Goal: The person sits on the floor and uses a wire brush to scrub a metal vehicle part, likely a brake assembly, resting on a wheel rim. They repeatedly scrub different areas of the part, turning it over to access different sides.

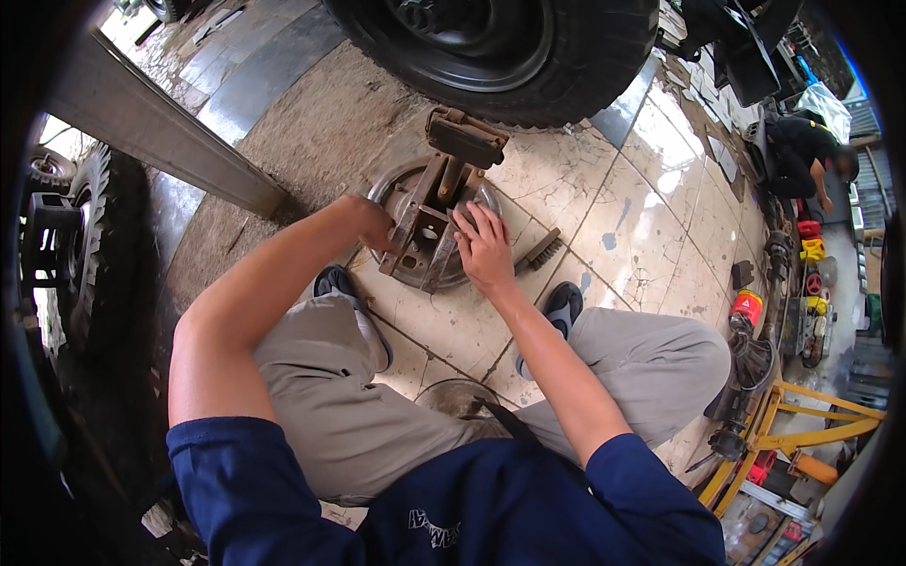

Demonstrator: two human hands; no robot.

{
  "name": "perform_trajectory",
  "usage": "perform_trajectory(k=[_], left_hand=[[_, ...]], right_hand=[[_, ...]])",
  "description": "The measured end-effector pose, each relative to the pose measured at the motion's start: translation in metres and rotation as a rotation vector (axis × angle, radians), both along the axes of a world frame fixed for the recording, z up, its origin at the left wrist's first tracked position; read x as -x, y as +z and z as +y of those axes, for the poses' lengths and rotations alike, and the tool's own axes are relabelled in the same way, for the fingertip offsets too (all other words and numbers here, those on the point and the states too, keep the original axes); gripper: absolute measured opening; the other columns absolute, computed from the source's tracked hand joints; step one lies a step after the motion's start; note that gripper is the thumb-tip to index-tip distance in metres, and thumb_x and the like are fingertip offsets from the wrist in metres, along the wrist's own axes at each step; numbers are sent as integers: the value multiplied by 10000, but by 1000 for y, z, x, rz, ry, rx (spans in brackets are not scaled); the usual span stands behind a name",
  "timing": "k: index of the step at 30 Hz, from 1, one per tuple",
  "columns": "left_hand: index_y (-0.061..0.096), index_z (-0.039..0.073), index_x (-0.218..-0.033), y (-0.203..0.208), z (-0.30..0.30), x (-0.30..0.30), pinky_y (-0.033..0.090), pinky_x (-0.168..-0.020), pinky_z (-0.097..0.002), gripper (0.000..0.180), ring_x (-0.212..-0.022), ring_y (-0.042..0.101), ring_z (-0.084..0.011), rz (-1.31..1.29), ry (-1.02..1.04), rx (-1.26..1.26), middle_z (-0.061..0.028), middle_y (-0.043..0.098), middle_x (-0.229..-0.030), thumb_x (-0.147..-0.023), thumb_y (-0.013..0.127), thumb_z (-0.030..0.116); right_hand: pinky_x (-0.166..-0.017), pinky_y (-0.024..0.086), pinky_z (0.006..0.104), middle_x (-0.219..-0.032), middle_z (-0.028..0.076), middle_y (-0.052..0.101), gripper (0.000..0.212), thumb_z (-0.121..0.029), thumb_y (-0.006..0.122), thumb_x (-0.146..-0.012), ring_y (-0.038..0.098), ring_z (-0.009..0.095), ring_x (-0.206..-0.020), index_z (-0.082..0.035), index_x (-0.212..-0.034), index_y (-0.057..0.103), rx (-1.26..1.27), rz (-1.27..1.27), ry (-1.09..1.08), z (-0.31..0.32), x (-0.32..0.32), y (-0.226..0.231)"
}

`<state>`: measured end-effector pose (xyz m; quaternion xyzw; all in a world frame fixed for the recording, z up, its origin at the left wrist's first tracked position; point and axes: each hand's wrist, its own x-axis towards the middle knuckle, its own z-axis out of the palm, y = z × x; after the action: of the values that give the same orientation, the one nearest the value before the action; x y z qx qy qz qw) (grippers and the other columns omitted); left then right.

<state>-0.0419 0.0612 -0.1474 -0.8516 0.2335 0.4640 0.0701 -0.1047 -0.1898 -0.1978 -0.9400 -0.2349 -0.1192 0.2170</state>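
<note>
Cracked floor tiles surround the upper-center metal assembly, seemingly steadied by left hand and right hand, grips unclear from here, the next move calling for even pressure.

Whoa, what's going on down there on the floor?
Someone in a navy shirt is handling a worn metal frame atop a round metal piece. Their left hand is at its left side, their right hand at its right. A brush lies nearby, and a big tire stands ahead.
</note>
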Motion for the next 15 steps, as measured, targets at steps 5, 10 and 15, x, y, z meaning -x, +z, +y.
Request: perform_trajectory(k=[5, 10, 15], left_hand=[[667, 92, -1248, 33, 36, -34, 507, -974, -434, 667, -1169, 625, -329, -258, 150, -20, -132, 670, -1252, -916, 505, 647], [602, 129, -1318, 71, 54, -71, 510, -960, -443, 589, -1159, 626, -341, -441, 164, -35, -160, 663, -1246, -951, 512, 580], [616, 87, -1290, 104, 25, -101, 531, -894, -387, 598, -982, 685, -307, -553, 507, 403, -158, 720, -1060, -977, 488, 580]], right_hand=[[-1136, 285, 467, -1405, 50, 517, 415, -231, 611, -931, 410, 241, -1352, -145, -1336, 590, 119, -70, 183, -4, -7, 6], [-1134, 279, 489, -1405, 62, 518, 485, -211, 634, -897, 419, 254, -1342, -146, -1371, 554, 172, -88, 164, 6, -4, 8], [-1109, 309, 536, -1374, 85, 532, 435, -257, 582, -932, 415, 272, -1350, -87, -1333, 573, 182, -71, 48, 29, -4, 0]])
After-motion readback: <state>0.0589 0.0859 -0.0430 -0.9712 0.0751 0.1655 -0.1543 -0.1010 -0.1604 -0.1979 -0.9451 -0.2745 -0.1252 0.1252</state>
